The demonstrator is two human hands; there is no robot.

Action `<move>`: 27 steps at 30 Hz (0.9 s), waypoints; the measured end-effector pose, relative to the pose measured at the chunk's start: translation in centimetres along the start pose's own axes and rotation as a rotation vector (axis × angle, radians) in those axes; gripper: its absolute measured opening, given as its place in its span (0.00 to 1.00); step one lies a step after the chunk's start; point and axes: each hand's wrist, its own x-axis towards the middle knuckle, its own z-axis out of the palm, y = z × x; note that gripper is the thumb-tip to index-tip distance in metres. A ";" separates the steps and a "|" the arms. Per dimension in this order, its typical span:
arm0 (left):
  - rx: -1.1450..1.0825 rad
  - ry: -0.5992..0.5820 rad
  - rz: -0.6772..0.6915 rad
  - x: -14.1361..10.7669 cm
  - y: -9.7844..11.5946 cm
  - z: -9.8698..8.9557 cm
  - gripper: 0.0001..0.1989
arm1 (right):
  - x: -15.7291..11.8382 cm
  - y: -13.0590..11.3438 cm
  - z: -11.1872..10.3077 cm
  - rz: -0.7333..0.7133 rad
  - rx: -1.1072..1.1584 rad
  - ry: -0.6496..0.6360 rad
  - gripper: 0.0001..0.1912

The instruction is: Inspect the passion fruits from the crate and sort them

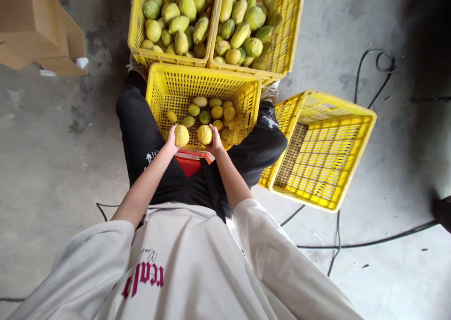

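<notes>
White cloth lies nearest: the person's shirt [200,263], with crimson lettering that reads upside down from here. Past it are black trousers [136,122], the legs spread to either side, with part of a red object [190,166] showing between them.

The left hand [172,136] curls around the outer side of a round yellow fruit [182,135], thumb near the top, most of the fingers hidden. The right hand [215,139] mirrors it, closed around a second yellow fruit [205,135] with grooved skin. The two fruits are held a little apart, over the near side of a yellow middle crate [204,70] that stands between the knees. On its slotted bottom lie loose fruits [204,117], yellow to green, gathered mostly toward the right.

Just beside the right knee, a yellow side crate [324,146] sits at an angle on the grey concrete floor [394,169], and black cables [359,73] trail around it.

Beyond the middle crate, the far left crate [134,33] and the far right crate [294,38] stand side by side, both piled with green and yellow fruits. Off to the far left are cardboard boxes [31,28].
</notes>
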 end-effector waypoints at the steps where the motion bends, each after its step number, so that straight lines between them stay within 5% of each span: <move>1: -0.001 0.012 -0.012 0.1 0.0 0.0 0.19 | 0.0 0.0 0.0 0.002 0.003 0.008 0.17; 8: 0.003 0.030 0.002 0.0 0.1 0.0 0.23 | 0.0 0.1 -0.1 -0.048 0.099 0.016 0.14; 14: 0.038 0.045 0.021 -0.2 0.0 0.0 0.15 | 0.5 0.0 -0.9 0.044 0.084 0.014 0.18; 18: 0.023 0.088 0.008 0.0 -0.1 -0.1 0.14 | 1.0 0.1 -1.3 -0.031 0.092 0.002 0.20; 27: -0.017 0.056 -0.073 0.1 0.2 -0.2 0.20 | 0.8 0.3 -0.9 -0.040 -0.002 0.011 0.16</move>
